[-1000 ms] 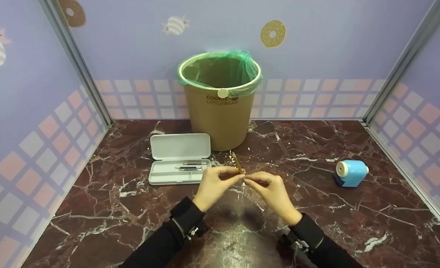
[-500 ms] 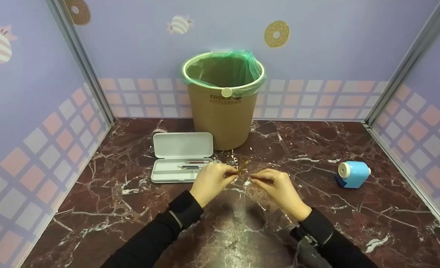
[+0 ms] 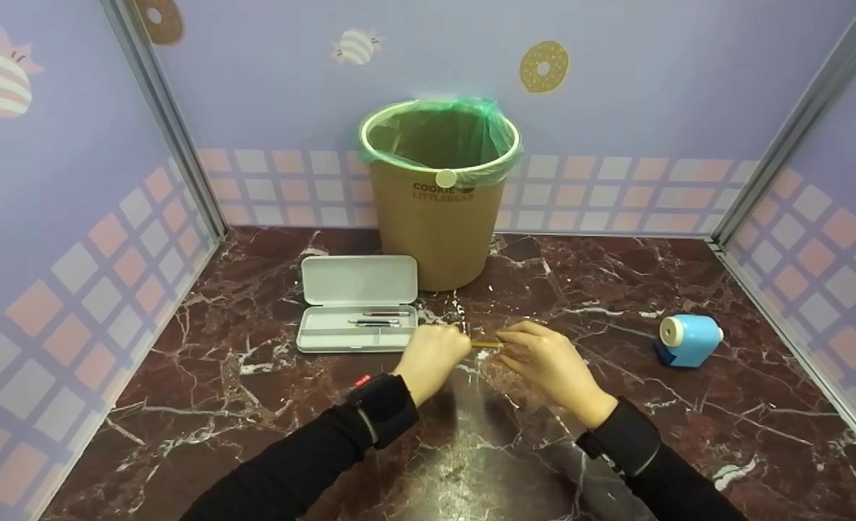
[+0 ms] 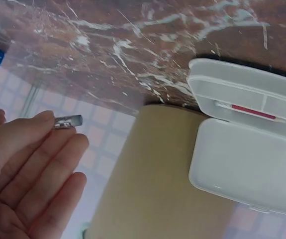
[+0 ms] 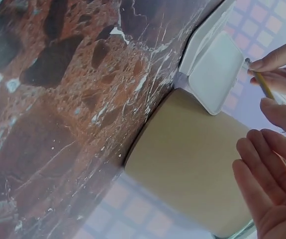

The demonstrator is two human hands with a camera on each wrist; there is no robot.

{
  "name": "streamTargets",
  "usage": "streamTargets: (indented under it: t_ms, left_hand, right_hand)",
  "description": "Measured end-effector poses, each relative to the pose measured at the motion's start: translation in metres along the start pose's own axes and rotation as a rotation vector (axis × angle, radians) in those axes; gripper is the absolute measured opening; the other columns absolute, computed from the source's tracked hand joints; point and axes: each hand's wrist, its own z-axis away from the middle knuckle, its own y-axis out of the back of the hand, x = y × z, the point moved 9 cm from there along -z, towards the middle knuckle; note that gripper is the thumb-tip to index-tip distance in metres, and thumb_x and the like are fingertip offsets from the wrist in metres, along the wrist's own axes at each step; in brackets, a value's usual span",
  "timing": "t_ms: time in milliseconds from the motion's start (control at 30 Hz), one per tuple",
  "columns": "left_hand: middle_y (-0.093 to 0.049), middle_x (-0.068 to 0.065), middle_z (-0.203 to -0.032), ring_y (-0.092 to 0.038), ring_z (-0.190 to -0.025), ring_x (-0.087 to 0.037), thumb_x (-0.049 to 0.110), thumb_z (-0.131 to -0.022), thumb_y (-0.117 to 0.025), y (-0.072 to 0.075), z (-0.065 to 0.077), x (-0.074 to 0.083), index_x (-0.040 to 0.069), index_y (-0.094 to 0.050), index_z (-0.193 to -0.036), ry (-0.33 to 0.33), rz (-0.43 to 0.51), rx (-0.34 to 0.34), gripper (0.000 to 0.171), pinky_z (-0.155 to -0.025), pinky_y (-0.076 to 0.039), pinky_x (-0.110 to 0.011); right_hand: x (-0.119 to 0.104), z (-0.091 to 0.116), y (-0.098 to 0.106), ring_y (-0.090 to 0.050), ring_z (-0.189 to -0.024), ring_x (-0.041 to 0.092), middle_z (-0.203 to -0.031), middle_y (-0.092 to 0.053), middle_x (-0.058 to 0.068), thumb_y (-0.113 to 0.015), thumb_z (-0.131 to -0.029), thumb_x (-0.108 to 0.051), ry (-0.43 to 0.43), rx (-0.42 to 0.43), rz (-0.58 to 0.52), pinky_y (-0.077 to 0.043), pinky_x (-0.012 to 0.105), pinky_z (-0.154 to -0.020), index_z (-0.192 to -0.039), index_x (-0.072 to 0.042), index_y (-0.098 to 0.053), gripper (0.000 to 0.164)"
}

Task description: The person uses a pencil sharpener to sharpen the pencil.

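Note:
A yellow pencil [image 3: 485, 344] lies level between my two hands in the head view. My left hand [image 3: 435, 356] pinches it with thumb and finger, and its metal eraser end [image 4: 69, 121] sticks out past the fingertips in the left wrist view. My right hand [image 3: 552, 367] holds the opposite end, with the thumb [image 5: 277, 112] over the pencil in the right wrist view. That end is hidden behind the thumb there. The other right fingers are loosely bent. Left of the hands stands an open white pencil case [image 3: 326, 340] with several pencils [image 3: 378, 323] inside.
A brown bin [image 3: 438, 231] with a green liner [image 3: 500, 130] stands against the back wall, behind the case. The blue pencil sharpener [image 3: 690, 340] sits at the right. Pale crumbs [image 3: 482, 354] are scattered on the dark marbled table [image 3: 268, 405].
The pencil has turned from pointing away to lying sideways between the hands. My left hand has rolled over, and my right hand, apart from it half a second ago, now grips its end.

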Motion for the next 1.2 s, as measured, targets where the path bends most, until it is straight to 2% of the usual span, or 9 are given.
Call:
streamTargets:
  t_ms: [100, 267, 467, 700, 833, 933, 1033, 1133, 1200]
  left_hand:
    - [-0.068, 0.009, -0.061, -0.061, -0.051, -0.006, 0.020, -0.078, -0.077, -0.002, -0.001, 0.006, 0.025, -0.070, -0.063, -0.007, -0.028, 0.001, 0.017, -0.046, -0.049, -0.024]
    - [-0.068, 0.011, -0.062, -0.060, -0.052, -0.005, 0.024, -0.078, -0.076, -0.006, -0.002, 0.011, 0.026, -0.070, -0.064, -0.008, -0.046, -0.023, 0.016, -0.046, -0.049, -0.023]
    - [-0.069, 0.011, -0.061, -0.061, -0.051, -0.005, 0.029, -0.077, -0.077, -0.006, 0.000, 0.013, 0.027, -0.070, -0.063, -0.014, -0.046, -0.020, 0.016, -0.045, -0.049, -0.023]
    - [-0.071, 0.010, -0.065, -0.063, -0.053, -0.006, 0.037, -0.075, -0.075, -0.008, 0.000, 0.011, 0.027, -0.074, -0.067, -0.014, 0.004, -0.048, 0.013, -0.048, -0.051, -0.023]
    - [-0.071, 0.007, -0.066, -0.063, -0.055, -0.008, 0.026, -0.078, -0.078, -0.008, 0.003, 0.007, 0.023, -0.074, -0.069, -0.018, 0.029, -0.033, 0.010, -0.048, -0.051, -0.025]
    - [-0.070, 0.003, -0.065, -0.064, -0.054, -0.012, 0.014, -0.079, -0.078, -0.008, 0.007, 0.001, 0.018, -0.072, -0.067, -0.006, 0.105, 0.012, 0.014, -0.048, -0.051, -0.028]
    - [-0.071, 0.001, -0.066, -0.064, -0.054, -0.015, 0.012, -0.083, -0.077, -0.010, 0.012, -0.008, 0.015, -0.072, -0.071, 0.022, 0.254, 0.036, 0.013, -0.048, -0.051, -0.029]
    - [-0.075, 0.000, -0.074, -0.066, -0.058, -0.016, 0.016, -0.086, -0.078, -0.016, 0.016, -0.018, 0.014, -0.076, -0.083, 0.065, 0.436, 0.010, 0.004, -0.052, -0.052, -0.027]
    - [-0.079, -0.001, -0.082, -0.069, -0.064, -0.016, 0.018, -0.087, -0.079, -0.022, 0.020, -0.025, 0.014, -0.079, -0.092, 0.106, 0.549, -0.017, 0.006, -0.057, -0.054, -0.027]
  right_hand:
    - [-0.007, 0.001, 0.001, -0.074, -0.084, 0.017, -0.097, -0.075, 0.005, -0.090, -0.073, -0.006, 0.060, 0.027, 0.042, -0.061, 0.029, -0.075, -0.105, -0.005, -0.078, 0.035]
    - [-0.014, 0.002, 0.000, -0.073, -0.081, 0.016, -0.093, -0.075, 0.003, -0.090, -0.072, -0.008, 0.103, 0.031, 0.083, -0.061, 0.030, -0.073, -0.102, -0.007, -0.079, 0.031]
    - [-0.019, 0.002, -0.003, -0.073, -0.079, 0.014, -0.090, -0.075, 0.001, -0.087, -0.077, -0.013, 0.131, 0.032, 0.110, -0.060, 0.028, -0.073, -0.098, -0.011, -0.080, 0.022]
    - [-0.020, 0.002, -0.003, -0.072, -0.078, 0.014, -0.089, -0.075, 0.001, -0.086, -0.078, -0.012, 0.144, 0.027, 0.125, -0.060, 0.027, -0.070, -0.098, -0.011, -0.081, 0.021]
    - [-0.020, 0.003, -0.003, -0.072, -0.077, 0.014, -0.089, -0.074, 0.002, -0.087, -0.076, -0.009, 0.164, 0.048, 0.113, -0.059, 0.027, -0.069, -0.097, -0.010, -0.081, 0.022]
    - [-0.018, 0.004, -0.002, -0.071, -0.075, 0.013, -0.088, -0.074, 0.001, -0.088, -0.074, -0.007, 0.172, 0.074, 0.089, -0.059, 0.025, -0.068, -0.096, -0.010, -0.081, 0.023]
    - [-0.014, 0.006, 0.000, -0.070, -0.074, 0.012, -0.087, -0.073, 0.001, -0.088, -0.074, -0.006, 0.158, 0.093, 0.048, -0.058, 0.024, -0.068, -0.096, -0.010, -0.082, 0.023]
    - [-0.009, 0.008, 0.002, -0.071, -0.075, 0.011, -0.088, -0.074, 0.000, -0.087, -0.076, -0.006, 0.124, 0.091, -0.008, -0.058, 0.021, -0.069, -0.096, -0.010, -0.082, 0.021]
    - [-0.006, 0.009, 0.003, -0.071, -0.075, 0.010, -0.088, -0.074, 0.000, -0.086, -0.078, -0.006, 0.100, 0.081, -0.056, -0.057, 0.019, -0.068, -0.095, -0.010, -0.082, 0.018]
